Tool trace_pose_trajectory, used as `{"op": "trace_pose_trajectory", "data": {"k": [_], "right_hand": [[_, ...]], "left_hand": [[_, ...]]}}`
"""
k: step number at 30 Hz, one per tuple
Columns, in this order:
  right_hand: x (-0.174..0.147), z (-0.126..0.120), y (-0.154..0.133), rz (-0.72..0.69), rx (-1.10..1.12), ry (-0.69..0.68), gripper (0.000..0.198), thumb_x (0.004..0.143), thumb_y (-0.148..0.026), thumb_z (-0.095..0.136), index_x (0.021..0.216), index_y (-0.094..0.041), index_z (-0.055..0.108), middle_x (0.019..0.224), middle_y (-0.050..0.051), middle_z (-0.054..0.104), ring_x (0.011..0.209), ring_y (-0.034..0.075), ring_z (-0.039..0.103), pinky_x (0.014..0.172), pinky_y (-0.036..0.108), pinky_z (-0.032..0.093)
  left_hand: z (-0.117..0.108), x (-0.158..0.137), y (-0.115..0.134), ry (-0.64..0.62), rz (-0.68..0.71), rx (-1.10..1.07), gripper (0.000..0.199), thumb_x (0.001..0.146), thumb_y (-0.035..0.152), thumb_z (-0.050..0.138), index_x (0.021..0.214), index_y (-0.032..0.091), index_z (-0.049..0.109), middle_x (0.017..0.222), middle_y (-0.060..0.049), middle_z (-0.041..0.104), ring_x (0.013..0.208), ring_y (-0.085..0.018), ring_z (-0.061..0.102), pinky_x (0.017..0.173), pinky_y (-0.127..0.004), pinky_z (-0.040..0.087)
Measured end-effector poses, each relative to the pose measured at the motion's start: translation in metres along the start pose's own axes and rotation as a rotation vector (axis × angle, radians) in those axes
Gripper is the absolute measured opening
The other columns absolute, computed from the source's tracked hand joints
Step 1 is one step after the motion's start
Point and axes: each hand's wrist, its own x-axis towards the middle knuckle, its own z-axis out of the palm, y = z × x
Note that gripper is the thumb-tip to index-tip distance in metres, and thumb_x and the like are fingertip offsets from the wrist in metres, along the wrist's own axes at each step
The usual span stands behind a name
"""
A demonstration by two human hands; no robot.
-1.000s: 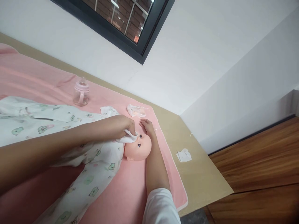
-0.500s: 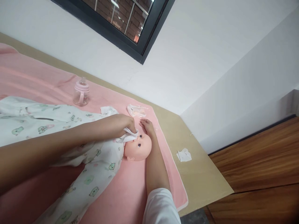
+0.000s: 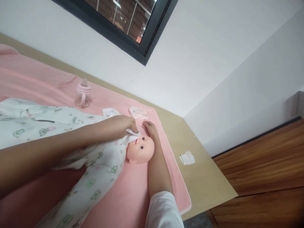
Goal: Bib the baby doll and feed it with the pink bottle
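Observation:
A baby doll lies on its back, its bald head (image 3: 141, 151) toward the right and its body in a white sleepsuit (image 3: 104, 163) printed with green animals. My left hand (image 3: 128, 124) reaches over the doll's chest and pinches a white tissue (image 3: 133, 136) beside its mouth and chin. The pink mouth partly shows past the tissue's edge. Around the far side of the head curves my right forearm, and my right hand (image 3: 149, 127) rests on the pink blanket (image 3: 133, 190), fingers stretched out and holding nothing.
A clear baby bottle (image 3: 82, 96) with a pink collar and handle stands behind the doll. A small clear plastic packet (image 3: 139, 112) lies near my hands. A crumpled white tissue (image 3: 187, 157) sits on the bare wooden tabletop (image 3: 201, 186). The wall and window (image 3: 142, 47) rise behind.
My left hand has drawn the tissue slightly back from the doll's mouth, so more of the pink lips shows. The right arm has stayed in place.

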Motion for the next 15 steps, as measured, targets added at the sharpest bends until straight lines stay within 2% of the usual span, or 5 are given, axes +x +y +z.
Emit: {"op": "trace_pose_trajectory", "data": {"k": [8, 15], "right_hand": [[-0.003, 0.000, -0.002, 0.005, 0.001, -0.005, 0.014, 0.076, -0.014, 0.068, 0.090, -0.017, 0.069, 0.088, 0.001, 0.074, 0.087, 0.013, 0.070, 0.100, 0.030, 0.054], [-0.003, 0.000, -0.002, -0.006, 0.000, -0.007, 0.012, 0.076, -0.015, 0.069, 0.088, -0.017, 0.068, 0.088, 0.002, 0.073, 0.085, 0.013, 0.070, 0.100, 0.032, 0.054]], "left_hand": [[0.003, 0.001, -0.011, 0.047, -0.036, -0.041, 0.030, 0.079, 0.010, 0.049, 0.088, 0.024, 0.074, 0.101, -0.001, 0.070, 0.086, -0.018, 0.063, 0.073, -0.026, 0.038], [0.003, 0.005, -0.023, 0.050, -0.030, 0.000, 0.039, 0.073, 0.006, 0.046, 0.093, 0.024, 0.075, 0.104, -0.002, 0.071, 0.091, -0.020, 0.065, 0.073, -0.027, 0.038]]}}
